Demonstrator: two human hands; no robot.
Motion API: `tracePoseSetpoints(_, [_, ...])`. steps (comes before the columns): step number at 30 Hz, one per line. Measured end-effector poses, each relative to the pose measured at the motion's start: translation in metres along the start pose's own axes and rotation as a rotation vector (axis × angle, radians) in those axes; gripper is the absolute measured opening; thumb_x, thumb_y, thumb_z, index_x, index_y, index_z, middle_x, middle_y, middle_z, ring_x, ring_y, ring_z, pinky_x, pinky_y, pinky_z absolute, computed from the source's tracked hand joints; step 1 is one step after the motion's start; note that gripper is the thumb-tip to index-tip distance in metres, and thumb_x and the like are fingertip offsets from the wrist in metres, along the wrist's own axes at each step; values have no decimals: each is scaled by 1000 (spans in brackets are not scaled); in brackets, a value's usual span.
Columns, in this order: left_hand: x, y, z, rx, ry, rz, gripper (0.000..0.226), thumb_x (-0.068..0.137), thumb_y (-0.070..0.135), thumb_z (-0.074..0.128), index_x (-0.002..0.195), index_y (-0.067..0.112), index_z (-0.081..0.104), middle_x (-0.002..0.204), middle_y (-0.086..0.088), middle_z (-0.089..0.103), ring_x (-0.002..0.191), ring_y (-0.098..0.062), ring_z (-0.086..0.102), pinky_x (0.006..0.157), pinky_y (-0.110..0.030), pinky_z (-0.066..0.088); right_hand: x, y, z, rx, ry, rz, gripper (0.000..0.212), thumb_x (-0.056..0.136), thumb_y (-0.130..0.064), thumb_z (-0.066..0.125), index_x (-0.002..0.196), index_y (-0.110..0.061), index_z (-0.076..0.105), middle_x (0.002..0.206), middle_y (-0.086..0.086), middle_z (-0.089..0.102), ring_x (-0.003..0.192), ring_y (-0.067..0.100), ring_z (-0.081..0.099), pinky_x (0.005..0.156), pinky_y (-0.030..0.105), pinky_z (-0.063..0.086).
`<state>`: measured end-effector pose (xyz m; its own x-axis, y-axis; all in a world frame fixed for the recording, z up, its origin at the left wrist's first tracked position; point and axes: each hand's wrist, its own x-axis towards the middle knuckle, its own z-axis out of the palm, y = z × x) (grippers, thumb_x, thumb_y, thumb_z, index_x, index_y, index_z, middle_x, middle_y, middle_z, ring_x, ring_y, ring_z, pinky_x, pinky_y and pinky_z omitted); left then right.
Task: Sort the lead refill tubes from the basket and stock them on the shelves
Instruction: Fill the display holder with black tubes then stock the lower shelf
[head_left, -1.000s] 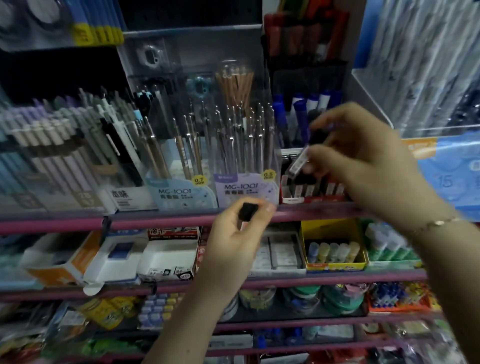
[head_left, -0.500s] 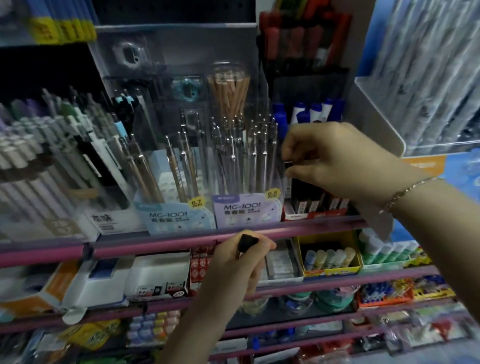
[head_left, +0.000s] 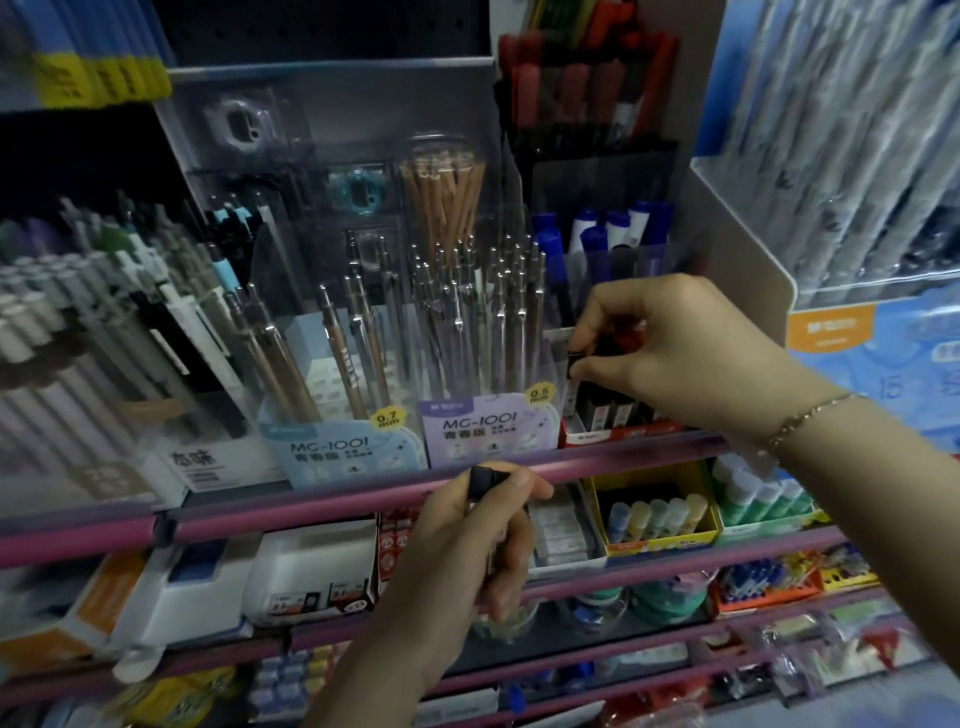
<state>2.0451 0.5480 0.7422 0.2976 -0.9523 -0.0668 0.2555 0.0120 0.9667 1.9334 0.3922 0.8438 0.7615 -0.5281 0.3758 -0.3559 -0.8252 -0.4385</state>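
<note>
Right hand (head_left: 670, 353): thumb and forefinger pinch the black cap end of one lead refill tube (head_left: 575, 359), held directly above the red tray (head_left: 618, 434) on the upper shelf.
Left hand (head_left: 467, 540): fingers curled round a held bundle of tubes (head_left: 485, 480); a black cap shows above the thumb, below and left of the right hand, in front of the pink shelf rail (head_left: 311, 506).
Handling, as a judgement: the tubes look light, stiff, smooth plastic; likely slippery and easy to tip, with brittle lead inside.
Where to hold: by the cap end with two fingertips, the body left free to slide down among the tubes under the right hand.
Count in right hand: one.
Count in left hand: one cap clear; more cannot be told.
Count in tray: a row of roughly five or six standing upright, partly hidden by the wrist.
Mechanical pencil displays (head_left: 483, 431): two, just left of the right hand, marked 0.7 and 0.5.
Basket: not in view.
</note>
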Motion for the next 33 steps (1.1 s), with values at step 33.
tracePoseSetpoints(33, [0,-2,7,-1,-70,21,39,87,47,53,99,13,67,58,3,41,41,-6,25,36,-16,23,-15,-15,-35,126,55,119,18,74,-8,75,73,-22,64,71,-4,68,67,9,66,65,20,52])
